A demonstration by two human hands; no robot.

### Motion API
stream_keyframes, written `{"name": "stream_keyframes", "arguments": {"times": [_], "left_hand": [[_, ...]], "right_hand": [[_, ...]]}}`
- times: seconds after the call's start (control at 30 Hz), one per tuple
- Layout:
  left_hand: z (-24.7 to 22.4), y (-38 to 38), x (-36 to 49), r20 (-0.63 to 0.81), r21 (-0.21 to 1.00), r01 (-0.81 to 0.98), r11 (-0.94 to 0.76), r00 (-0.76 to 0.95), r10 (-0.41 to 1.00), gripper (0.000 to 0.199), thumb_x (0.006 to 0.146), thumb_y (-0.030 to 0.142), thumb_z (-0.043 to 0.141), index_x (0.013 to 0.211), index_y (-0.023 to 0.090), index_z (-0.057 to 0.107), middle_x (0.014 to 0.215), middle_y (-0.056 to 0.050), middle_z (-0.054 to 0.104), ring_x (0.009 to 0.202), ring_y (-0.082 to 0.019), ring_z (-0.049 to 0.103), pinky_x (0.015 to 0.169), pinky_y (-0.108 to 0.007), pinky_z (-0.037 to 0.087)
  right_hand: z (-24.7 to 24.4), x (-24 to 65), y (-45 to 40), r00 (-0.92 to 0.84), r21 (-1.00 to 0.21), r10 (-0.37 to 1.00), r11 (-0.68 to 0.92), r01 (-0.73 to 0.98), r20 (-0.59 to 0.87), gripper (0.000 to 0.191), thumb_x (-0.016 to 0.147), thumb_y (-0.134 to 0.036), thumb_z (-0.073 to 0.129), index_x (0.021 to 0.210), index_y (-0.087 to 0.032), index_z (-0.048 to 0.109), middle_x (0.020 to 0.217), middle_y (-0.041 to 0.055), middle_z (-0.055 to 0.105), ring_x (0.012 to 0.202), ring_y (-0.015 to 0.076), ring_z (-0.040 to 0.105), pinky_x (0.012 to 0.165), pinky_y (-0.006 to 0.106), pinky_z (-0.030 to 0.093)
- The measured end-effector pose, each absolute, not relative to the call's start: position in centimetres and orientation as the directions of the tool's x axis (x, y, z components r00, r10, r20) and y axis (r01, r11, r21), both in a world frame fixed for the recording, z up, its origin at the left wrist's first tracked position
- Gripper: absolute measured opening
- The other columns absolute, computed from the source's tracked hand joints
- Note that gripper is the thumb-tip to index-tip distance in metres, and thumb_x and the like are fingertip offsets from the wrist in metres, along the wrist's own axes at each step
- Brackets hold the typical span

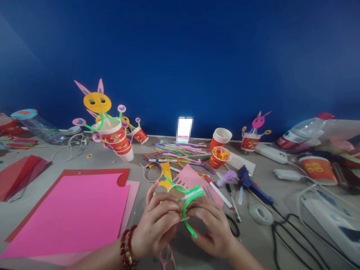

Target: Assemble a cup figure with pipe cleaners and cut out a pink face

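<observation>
Low in the middle, my left hand (159,219) and my right hand (209,223) close around a small paper cup (174,192), mostly hidden by the fingers. Bright green pipe cleaners (185,207) stick out of the cup and bend over its edge, with a whitish stick among them. The fingers of my left hand press on the cup's near left side. On the other side, my right fingers grip the cup beside the green strands. Pink-handled scissors (165,259) lie beneath my wrists. Behind the cup are a pink paper (188,176) with a zigzag edge and yellow paper scraps (166,170).
Pink sheets (75,213) cover the left. Rabbit-faced cup figures (97,102) stand at the back left, another (250,142) at the back right. Pipe cleaners (180,153) are heaped by the wall. A blue glue gun (254,186), tape roll (261,214) and cables (292,225) lie right.
</observation>
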State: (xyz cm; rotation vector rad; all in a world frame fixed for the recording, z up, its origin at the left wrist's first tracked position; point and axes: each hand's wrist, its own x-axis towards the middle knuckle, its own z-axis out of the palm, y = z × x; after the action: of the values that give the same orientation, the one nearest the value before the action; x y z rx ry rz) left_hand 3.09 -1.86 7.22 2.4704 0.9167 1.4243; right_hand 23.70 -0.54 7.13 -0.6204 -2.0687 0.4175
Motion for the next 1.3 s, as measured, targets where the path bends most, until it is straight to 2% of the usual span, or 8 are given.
{"name": "stream_keyframes", "arguments": {"times": [0.33, 0.6, 1.0, 1.3], "left_hand": [[7.15, -1.86, 2.85, 0.734, 0.413, 0.407, -0.815, 0.381, 0.562, 0.017, 0.088, 0.007, 0.055, 0.095, 0.021, 0.062, 0.091, -0.002, 0.073, 0.101, -0.020, 0.061, 0.120, -0.060, 0.017], [7.12, -1.80, 3.06, 0.763, 0.386, 0.420, -0.821, 0.354, 0.541, 0.015, 0.090, 0.009, 0.056, 0.092, 0.022, 0.063, 0.088, 0.000, 0.073, 0.098, -0.018, 0.062, 0.118, -0.057, 0.024], [6.63, -1.96, 2.84, 0.775, 0.364, 0.424, -0.829, 0.356, 0.522, 0.013, 0.090, 0.010, 0.057, 0.091, 0.022, 0.064, 0.085, 0.001, 0.073, 0.095, -0.017, 0.065, 0.121, -0.056, 0.022], [7.38, -1.85, 2.98, 0.776, 0.362, 0.433, -0.825, 0.350, 0.524, 0.017, 0.087, 0.007, 0.060, 0.088, 0.024, 0.064, 0.081, 0.004, 0.074, 0.089, -0.015, 0.067, 0.122, -0.053, 0.021]], "right_hand": [[7.26, 23.76, -0.63, -0.463, -0.477, 0.537, 0.842, 0.251, 0.705, 0.019, 0.085, -0.016, 0.057, 0.103, -0.018, 0.064, 0.091, 0.0088, 0.072, 0.084, 0.0217, 0.069, 0.077, 0.034, 0.057], [7.35, 23.76, -0.68, -0.472, -0.472, 0.540, 0.841, 0.264, 0.697, 0.022, 0.086, -0.016, 0.056, 0.105, -0.019, 0.064, 0.091, 0.0087, 0.073, 0.085, 0.0217, 0.070, 0.079, 0.035, 0.057], [7.32, 23.89, -0.77, -0.488, -0.458, 0.533, 0.846, 0.274, 0.691, 0.027, 0.081, -0.013, 0.057, 0.107, -0.020, 0.062, 0.093, 0.0092, 0.074, 0.087, 0.0231, 0.072, 0.081, 0.035, 0.058], [7.46, 23.92, -0.74, -0.492, -0.473, 0.525, 0.848, 0.239, 0.694, 0.027, 0.085, -0.017, 0.059, 0.111, -0.019, 0.061, 0.095, 0.0104, 0.074, 0.089, 0.0236, 0.072, 0.080, 0.037, 0.059]]}}
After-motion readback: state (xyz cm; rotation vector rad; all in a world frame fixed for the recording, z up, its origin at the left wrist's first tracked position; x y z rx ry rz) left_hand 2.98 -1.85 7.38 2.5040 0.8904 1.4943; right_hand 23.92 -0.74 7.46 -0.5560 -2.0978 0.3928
